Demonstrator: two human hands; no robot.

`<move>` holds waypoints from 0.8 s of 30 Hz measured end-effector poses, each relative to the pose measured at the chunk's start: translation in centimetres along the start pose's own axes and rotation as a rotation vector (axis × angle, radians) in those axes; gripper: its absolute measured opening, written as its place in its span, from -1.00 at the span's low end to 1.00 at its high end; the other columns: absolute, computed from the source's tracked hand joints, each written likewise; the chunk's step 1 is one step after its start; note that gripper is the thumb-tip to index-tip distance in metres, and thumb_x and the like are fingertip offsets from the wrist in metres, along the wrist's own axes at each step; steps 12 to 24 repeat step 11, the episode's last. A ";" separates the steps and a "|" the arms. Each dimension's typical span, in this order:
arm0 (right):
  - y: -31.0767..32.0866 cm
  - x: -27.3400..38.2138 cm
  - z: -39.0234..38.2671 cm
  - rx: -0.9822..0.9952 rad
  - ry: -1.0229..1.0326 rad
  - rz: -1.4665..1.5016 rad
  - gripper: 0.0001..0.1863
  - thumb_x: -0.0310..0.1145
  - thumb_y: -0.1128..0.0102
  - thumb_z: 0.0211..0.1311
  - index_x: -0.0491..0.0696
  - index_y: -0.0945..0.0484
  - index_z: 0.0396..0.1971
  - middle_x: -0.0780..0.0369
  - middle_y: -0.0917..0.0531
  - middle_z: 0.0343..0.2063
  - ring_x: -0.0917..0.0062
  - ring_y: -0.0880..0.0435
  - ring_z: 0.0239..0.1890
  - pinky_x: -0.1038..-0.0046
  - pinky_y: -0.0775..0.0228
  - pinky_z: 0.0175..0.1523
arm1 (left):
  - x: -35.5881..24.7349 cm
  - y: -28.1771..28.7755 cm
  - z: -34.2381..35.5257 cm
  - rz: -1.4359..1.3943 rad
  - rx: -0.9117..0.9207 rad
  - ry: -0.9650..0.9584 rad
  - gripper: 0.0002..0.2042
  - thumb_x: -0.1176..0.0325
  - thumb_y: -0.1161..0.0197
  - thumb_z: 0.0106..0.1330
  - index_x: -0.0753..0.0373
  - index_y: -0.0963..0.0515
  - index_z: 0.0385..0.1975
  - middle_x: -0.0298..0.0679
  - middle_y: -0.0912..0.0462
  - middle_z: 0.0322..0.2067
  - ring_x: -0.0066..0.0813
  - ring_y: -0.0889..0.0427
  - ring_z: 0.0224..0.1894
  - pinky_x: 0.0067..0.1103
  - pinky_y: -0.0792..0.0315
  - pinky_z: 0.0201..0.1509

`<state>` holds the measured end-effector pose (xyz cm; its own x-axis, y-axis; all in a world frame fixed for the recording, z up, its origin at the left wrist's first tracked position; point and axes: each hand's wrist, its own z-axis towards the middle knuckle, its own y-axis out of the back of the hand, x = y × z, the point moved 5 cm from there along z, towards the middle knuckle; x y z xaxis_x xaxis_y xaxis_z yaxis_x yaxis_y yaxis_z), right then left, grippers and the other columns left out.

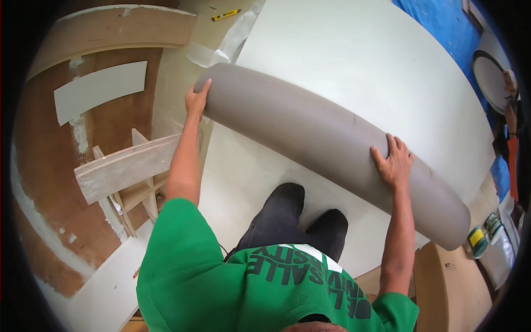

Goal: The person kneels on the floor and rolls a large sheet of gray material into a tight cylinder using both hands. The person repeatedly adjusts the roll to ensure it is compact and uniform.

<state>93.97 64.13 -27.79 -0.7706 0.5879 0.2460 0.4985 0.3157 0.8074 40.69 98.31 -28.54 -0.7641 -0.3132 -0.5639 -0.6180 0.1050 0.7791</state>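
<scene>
A large grey-brown roll of sheet material (310, 127) lies slantwise across a white sheet (332, 50), from upper left to lower right. At the roll's left end my left hand (198, 98) grips the edge, its thumb on the outer face and its fingers partly hidden. My right hand (394, 160) rests on top of the roll toward its right end, fingers and thumb spread. My knees are on the pale surface on the near side of the roll.
On the left stand a slatted wooden frame (124, 171) and a white curved panel piece (102, 91). A yellow utility knife (226, 15) lies at the top. Blue sheeting (442, 27) borders the far right. A yellow-and-green can (477, 242) sits by the roll's right end, near several bags.
</scene>
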 end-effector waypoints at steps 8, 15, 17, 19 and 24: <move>0.6 0.8 1.2 0.109 -0.063 -0.066 -0.11 0.40 0.00 0.19 0.03 -0.41 0.35 0.13 -0.47 0.32 0.25 -0.35 0.40 -0.03 -0.06 0.39 | -3.2 0.2 0.3 0.150 0.147 -0.044 -0.20 -0.16 -0.53 0.03 0.42 -0.57 0.10 -0.01 -0.70 0.00 -0.19 -0.66 0.08 -0.41 -0.47 0.20; 0.5 1.6 -0.8 0.163 -0.131 -0.050 -0.10 0.39 -0.01 0.20 0.03 -0.38 0.37 0.14 -0.39 0.38 0.20 -0.23 0.46 -0.03 0.04 0.46 | -1.7 1.0 -2.0 0.113 0.198 -0.040 -0.24 -0.05 -0.52 0.11 0.29 -0.51 0.26 -0.10 -0.66 0.11 -0.23 -0.61 0.19 -0.46 -0.37 0.33; 0.5 1.6 -0.8 0.163 -0.131 -0.050 -0.10 0.39 -0.01 0.20 0.03 -0.38 0.37 0.14 -0.39 0.38 0.20 -0.23 0.46 -0.03 0.04 0.46 | -1.7 1.0 -2.0 0.113 0.198 -0.040 -0.24 -0.05 -0.52 0.11 0.29 -0.51 0.26 -0.10 -0.66 0.11 -0.23 -0.61 0.19 -0.46 -0.37 0.33; 0.5 1.6 -0.8 0.163 -0.131 -0.050 -0.10 0.39 -0.01 0.20 0.03 -0.38 0.37 0.14 -0.39 0.38 0.20 -0.23 0.46 -0.03 0.04 0.46 | -1.7 1.0 -2.0 0.113 0.198 -0.040 -0.24 -0.05 -0.52 0.11 0.29 -0.51 0.26 -0.10 -0.66 0.11 -0.23 -0.61 0.19 -0.46 -0.37 0.33; 0.5 1.6 -0.8 0.163 -0.131 -0.050 -0.10 0.39 -0.01 0.20 0.03 -0.38 0.37 0.14 -0.39 0.38 0.20 -0.23 0.46 -0.03 0.04 0.46 | -1.7 1.0 -2.0 0.113 0.198 -0.040 -0.24 -0.05 -0.52 0.11 0.29 -0.51 0.26 -0.10 -0.66 0.11 -0.23 -0.61 0.19 -0.46 -0.37 0.33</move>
